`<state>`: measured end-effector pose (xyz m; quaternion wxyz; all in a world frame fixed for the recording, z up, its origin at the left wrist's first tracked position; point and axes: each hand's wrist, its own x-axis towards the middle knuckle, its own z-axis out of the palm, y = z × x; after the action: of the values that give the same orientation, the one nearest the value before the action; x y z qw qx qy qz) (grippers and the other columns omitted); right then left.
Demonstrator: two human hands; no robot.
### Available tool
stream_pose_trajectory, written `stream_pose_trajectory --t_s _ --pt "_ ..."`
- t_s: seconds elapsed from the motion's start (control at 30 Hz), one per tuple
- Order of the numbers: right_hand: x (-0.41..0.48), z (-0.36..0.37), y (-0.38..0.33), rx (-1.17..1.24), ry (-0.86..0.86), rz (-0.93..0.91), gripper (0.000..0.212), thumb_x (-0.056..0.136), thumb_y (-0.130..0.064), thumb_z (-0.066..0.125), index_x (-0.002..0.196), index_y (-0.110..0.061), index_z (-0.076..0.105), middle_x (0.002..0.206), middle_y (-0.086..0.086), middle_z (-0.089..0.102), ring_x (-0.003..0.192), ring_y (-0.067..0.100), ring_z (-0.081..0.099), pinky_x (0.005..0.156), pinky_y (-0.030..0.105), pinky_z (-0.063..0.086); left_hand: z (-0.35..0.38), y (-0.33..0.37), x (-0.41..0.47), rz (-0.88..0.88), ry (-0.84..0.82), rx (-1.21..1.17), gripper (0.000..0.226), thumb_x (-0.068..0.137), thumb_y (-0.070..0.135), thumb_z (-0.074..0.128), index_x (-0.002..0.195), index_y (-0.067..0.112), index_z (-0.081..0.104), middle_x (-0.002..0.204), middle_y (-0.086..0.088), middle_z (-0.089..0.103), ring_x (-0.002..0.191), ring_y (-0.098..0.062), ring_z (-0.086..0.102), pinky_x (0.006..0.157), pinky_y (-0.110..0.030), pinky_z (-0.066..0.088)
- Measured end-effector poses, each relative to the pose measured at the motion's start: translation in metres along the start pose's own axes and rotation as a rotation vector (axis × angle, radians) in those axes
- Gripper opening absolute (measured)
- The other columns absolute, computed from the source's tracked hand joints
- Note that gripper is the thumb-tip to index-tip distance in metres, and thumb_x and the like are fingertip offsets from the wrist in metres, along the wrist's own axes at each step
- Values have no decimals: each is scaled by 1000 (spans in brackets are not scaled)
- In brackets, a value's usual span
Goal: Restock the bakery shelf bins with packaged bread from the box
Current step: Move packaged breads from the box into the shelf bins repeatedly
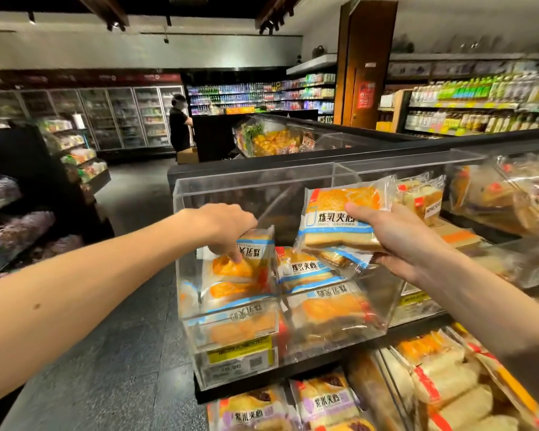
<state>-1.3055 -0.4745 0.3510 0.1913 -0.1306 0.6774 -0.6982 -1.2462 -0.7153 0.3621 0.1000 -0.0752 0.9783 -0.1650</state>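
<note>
Since the right hand (395,241) grips what looks like 2 condensed-milk bread packets (339,219) just above the right half of the clear acrylic bin (178,231), it's the nearer hand and the drop looks to be straight down. The stack's long side runs left-right, label facing the camera. The left hand (227,225) is in the left half, pinching another packet (255,244) by its edge. The packets already piled inside could snag it. The supply box isn't in view.

Bread packets (311,269) lie stacked in the bin (249,368) on the shelf (417,329); neighbouring bin (467,157) stands right.
</note>
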Motion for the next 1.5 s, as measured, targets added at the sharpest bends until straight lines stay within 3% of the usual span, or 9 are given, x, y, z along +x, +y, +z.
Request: stream_pose_trajectory --t_s 0.2,0.37,0.5,0.7,0.97,1.1,1.23,1.33,1.5 --pt "2 3 0 19 -28 5 24 96 -22 64 117 -10 62 93 7 78 84 22 76 83 43 60 18 3 27 -74 -186 -97 53 91 45 66 126 7 54 120 -9 63 100 -26 59 79 -33 45" --pt "6 3 2 30 -51 6 28 95 -24 66 119 -11 62 94 7 78 84 21 76 86 43 60 30 7 30 -38 -90 48 61 89 41 70 134 8 45 123 -12 61 109 -31 61 79 -36 49" --pt "3 6 1 48 -65 13 23 94 -25 66 113 -13 60 88 7 78 79 20 76 85 45 58 31 10 31 -22 -296 -8 46 93 33 62 134 13 55 120 -12 65 101 -32 66 86 -40 56" --pt "5 6 -2 24 -119 7 14 95 -20 66 101 -8 62 85 9 78 75 20 76 69 37 63 -32 8 -6 95 290 -512 18 94 31 62 105 19 69 90 1 73 77 -19 68 77 -32 55" --pt "19 14 -2 -180 -286 10 28 90 -20 70 112 -4 68 101 17 76 88 29 74 78 40 60 -21 28 -6 276 334 -475 106 71 73 64 153 17 27 152 -2 41 136 -19 41 113 -36 34" --pt "20 19 0 -214 -321 25 27 86 -27 73 99 -4 72 94 19 75 73 23 71 65 33 61 -21 28 -8 288 348 -535 69 69 68 73 119 21 60 107 6 67 92 -13 61 84 -39 51" --pt "28 18 6 -124 -299 96 69 58 -50 84 104 1 74 108 24 73 107 40 66 97 51 52 -20 22 -10 204 352 -474 49 71 62 79 89 20 60 82 6 62 73 -12 54 60 -31 40" --pt "34 12 8 -52 -229 106 49 77 -42 76 104 -1 73 93 13 76 87 26 74 79 42 62 -19 12 -16 143 232 -427 45 70 56 82 81 21 55 77 8 60 70 -10 53 55 -27 35" --pt "41 8 11 -84 -89 59 14 97 -5 58 109 -2 66 84 15 76 68 18 73 63 31 63 -4 11 -9 155 -254 -342 36 69 44 87 88 20 67 81 8 69 74 -14 63 56 -18 45"
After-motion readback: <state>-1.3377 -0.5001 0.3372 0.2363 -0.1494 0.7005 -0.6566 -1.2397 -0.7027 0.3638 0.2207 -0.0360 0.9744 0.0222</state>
